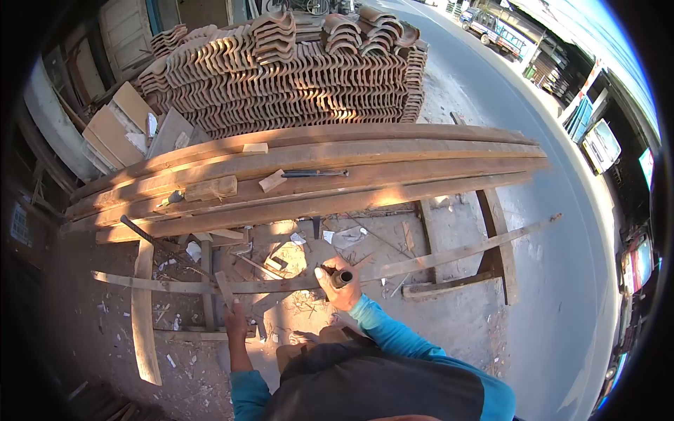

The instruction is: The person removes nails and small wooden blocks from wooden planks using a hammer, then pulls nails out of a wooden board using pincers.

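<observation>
My right hand [340,284] is closed round an upright metal tube-like tool [342,278], just over a long thin wooden strip [281,285]. The strip runs sideways across the sawhorse-like supports. My left hand [236,321] grips the lower end of a short wooden piece [224,286], which crosses the strip left of my right hand. A dark ribbed bar [168,247] slants down towards that piece. Beyond my hands lie several long wooden beams [316,203], with a dark metal tool [309,173] and small wood blocks [272,181] on top.
A tall stack of curved roof tiles [281,91] stands behind the beams. A wooden support [145,316] is at the left and another [500,245] at the right. Scraps litter the ground. A road [562,245] with parked vehicles [491,31] runs along the right.
</observation>
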Motion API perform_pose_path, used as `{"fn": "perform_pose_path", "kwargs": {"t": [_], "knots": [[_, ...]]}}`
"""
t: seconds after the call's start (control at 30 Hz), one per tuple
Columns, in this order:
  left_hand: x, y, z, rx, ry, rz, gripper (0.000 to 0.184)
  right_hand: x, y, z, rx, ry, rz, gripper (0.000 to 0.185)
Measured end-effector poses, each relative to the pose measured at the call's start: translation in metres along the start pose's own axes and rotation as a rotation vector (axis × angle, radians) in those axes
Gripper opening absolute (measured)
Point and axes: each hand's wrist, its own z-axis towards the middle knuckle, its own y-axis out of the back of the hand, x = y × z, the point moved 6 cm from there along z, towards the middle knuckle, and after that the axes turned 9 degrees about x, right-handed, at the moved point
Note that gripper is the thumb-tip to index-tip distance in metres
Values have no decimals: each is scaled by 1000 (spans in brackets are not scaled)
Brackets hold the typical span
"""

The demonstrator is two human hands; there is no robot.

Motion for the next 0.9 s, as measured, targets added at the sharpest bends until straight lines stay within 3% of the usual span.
{"fn": "perform_pose_path", "kwargs": {"t": [0.07, 0.13, 0.23, 0.3, 0.33, 0.47, 0.57, 0.67, 0.77, 0.9], "knots": [[-30, 6, -11, -75, -24, 159, 61, -19, 8, -4, 11, -76, 34, 19], [-88, 5, -51, -5, -5, 98, 66, -32, 12, -6, -4, -101, 116, 20], [-23, -1, -13, -39, 129, 111, 66, -31, 27, 2, 46, -191, 219, 26], [-84, -4, -48, -89, 99, 189, 67, 12, 45, 10, 39, -104, 217, 30], [-126, -3, -72, -140, 80, 273, 67, 13, 47, 9, 22, -120, 378, 28], [-25, -1, -9, -217, 32, 267, 57, 11, 51, 17, -3, 10, 265, 23], [-26, -2, -8, -291, -57, 383, 53, 24, 52, 32, 58, -163, 331, 21], [-51, 2, -28, -331, -144, 128, 49, 89, 58, 46, 36, 141, 214, 18], [-107, -4, -57, -130, -13, 171, 63, 107, 57, 50, 100, 124, 137, 18], [-152, 3, -81, -121, -81, 170, 60, 21, 16, 47, 6, -45, 112, 23]]}}
